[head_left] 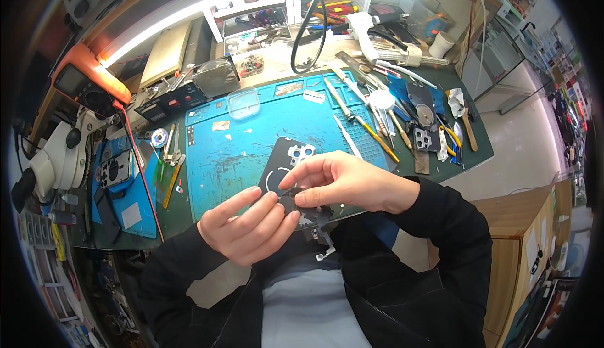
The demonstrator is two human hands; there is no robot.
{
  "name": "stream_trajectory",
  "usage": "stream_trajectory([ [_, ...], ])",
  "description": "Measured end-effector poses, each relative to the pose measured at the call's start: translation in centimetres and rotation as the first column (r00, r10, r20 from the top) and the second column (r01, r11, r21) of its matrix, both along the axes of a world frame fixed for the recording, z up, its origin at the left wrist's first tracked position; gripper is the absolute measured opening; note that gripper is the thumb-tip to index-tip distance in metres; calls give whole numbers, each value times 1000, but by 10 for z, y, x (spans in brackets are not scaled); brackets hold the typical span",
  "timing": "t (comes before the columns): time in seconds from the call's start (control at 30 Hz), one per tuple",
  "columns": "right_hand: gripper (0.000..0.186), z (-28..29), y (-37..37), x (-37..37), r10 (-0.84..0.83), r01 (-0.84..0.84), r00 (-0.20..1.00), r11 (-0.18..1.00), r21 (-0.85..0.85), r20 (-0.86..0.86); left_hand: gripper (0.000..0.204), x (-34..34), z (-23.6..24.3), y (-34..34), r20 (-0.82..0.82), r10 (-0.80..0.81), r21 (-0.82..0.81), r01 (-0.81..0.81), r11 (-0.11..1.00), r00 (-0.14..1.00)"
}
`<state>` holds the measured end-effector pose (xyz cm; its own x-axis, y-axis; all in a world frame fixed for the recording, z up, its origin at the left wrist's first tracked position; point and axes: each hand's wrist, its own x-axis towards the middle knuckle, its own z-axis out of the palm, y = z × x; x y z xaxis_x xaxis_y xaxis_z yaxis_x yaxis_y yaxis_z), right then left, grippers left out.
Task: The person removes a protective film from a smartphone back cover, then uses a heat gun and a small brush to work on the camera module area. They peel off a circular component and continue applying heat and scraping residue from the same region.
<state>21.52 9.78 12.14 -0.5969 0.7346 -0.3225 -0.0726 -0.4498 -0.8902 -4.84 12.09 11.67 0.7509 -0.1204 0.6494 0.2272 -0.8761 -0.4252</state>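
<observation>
We pinch dark part [307, 218] in right hand [345, 182]. Left hand [247, 228] curled just beside it; we can't tell if it grips. Part is near blue mat's [217, 181] close edge, by dark phone back [277, 159].

Lettering and numbers: none legible.
Marked surfaces, too small or blurred to read:
- Meter [91, 82], orange and dark, ten o'clock: fine marks around the dial, screen unreadable.
- Box [173, 101], black, ten o'clock: small red and pale marks on front.
- Spool [159, 138], nine o'clock: printed round label, indistinct.
</observation>
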Motion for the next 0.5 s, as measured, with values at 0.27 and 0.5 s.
stream_trajectory([
  [0.27, 35, -9, 4, 28, -345, 318, 915, 936, 152, 209, 73, 5, -7, -25, -122, 471, -593, -444, 672, 874],
  [0.5, 31, -7, 10, 54, -438, 413, 882, 896, 165, 174, 95, 16, -40, -70, -263, 594, -706, -571, 419, 760],
])
